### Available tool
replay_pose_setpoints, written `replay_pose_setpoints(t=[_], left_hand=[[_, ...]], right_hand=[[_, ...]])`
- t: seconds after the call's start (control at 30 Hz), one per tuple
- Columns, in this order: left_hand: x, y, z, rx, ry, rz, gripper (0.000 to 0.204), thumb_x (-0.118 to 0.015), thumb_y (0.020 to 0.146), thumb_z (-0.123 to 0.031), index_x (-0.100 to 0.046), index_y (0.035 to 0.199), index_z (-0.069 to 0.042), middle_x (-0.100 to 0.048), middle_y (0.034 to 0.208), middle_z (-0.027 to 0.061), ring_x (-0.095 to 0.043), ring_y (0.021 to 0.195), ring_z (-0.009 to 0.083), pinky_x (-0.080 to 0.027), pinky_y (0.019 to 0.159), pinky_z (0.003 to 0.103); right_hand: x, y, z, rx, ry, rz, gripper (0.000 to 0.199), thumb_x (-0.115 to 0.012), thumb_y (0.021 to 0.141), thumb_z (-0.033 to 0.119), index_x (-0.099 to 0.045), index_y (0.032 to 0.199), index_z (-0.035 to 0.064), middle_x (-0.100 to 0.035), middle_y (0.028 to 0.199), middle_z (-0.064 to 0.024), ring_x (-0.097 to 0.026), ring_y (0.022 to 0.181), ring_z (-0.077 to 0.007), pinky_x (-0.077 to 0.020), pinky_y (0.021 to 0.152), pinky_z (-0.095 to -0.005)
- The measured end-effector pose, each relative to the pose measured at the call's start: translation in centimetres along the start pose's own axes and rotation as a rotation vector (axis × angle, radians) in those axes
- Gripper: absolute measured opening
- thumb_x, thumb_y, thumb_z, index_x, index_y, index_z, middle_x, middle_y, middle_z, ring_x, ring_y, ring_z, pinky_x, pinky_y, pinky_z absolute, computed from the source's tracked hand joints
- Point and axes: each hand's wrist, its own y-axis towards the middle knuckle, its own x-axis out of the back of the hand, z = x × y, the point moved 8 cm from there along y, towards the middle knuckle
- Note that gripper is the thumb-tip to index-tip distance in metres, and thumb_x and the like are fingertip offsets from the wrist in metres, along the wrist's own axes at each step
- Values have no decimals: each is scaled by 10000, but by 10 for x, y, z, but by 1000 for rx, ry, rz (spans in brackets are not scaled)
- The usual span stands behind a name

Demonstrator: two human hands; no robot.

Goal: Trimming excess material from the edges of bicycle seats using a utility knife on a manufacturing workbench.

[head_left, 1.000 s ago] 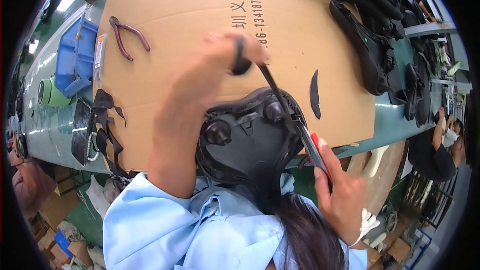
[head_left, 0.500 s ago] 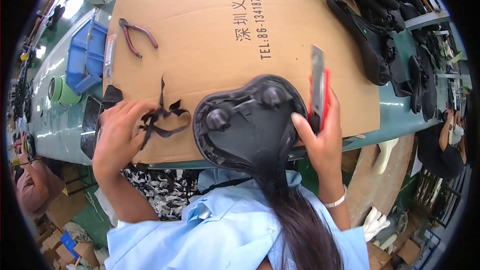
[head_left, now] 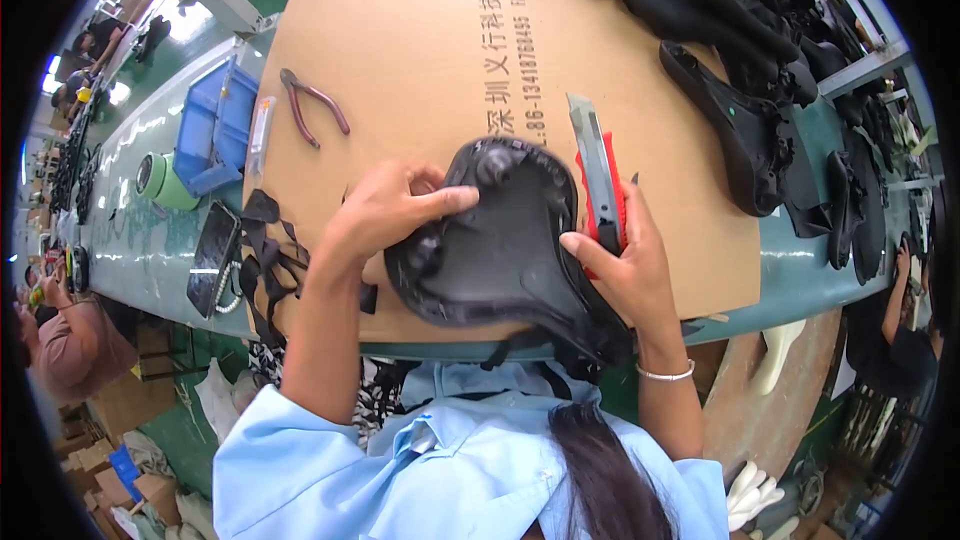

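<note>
A black bicycle saddle (head_left: 490, 240) lies underside up at the near edge of the cardboard, its narrow nose pointing toward me and to the right. My left hand (head_left: 385, 205) is closed at the saddle's wide left rim, thumb over the underside, the other fingers partly hidden. In my right hand (head_left: 635, 265) is a red utility knife (head_left: 612, 190), blade out and pointing away from me. The right thumb touches or nearly touches the saddle's right edge. Black cut-off strips (head_left: 270, 255) lie in a tangle left of my left forearm.
Red-handled cutting pliers (head_left: 312, 105) lie on the cardboard sheet (head_left: 400, 60) at the far left. Beside it are a blue bin (head_left: 218, 130), a green round container (head_left: 165, 180) and a dark phone (head_left: 213, 248). More black saddles (head_left: 720, 130) are piled at the right.
My left hand has left the black strips at the left and moved right onto the saddle. The saddle has turned and tilted; the knife stays in my right hand.
</note>
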Motion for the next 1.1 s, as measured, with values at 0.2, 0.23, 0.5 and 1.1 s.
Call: replay_pose_setpoints(t=[0.2, 0.23, 0.5, 1.1], left_hand=[[54, 67, -1, 181, -937, 33, 476, -739, 794, -246, -610, 1177, 4, -670, 1069, 121, -671, 857, 200, -546, 790, 310], [88, 96, 22, 243, -925, -99, 416, -740, 799, -251, -633, 1130, -22, -673, 1054, 116, -676, 828, 202, -563, 760, 309], [129, 237, 6, -18, -879, -546, 268, -683, 851, -328, -606, 864, -72, -565, 756, 26, -467, 584, 104, -395, 503, 252], [-46, 168, -199, -353, -773, 229, 296, -570, 920, -364, -613, 891, -73, -621, 678, 61, -555, 560, 118, -402, 503, 245]], right_hand=[[82, -1, 17, 10, 177, -551, 445, -609, 889, 53, -446, 1297, -14, -615, 874, -61, -556, 612, -97, -475, 606, -237], [100, -6, 13, 36, 176, -612, 444, -599, 900, 64, -431, 1304, -15, -610, 851, -70, -563, 607, -104, -483, 598, -243], [100, -60, -34, -151, 211, -695, 415, -569, 914, 40, -405, 1291, -12, -596, 867, -89, -607, 636, -131, -516, 595, -267], [71, -66, -68, -240, 334, -722, 465, -554, 910, 8, -350, 1324, -43, -561, 817, -73, -593, 625, -139, -520, 607, -265]])
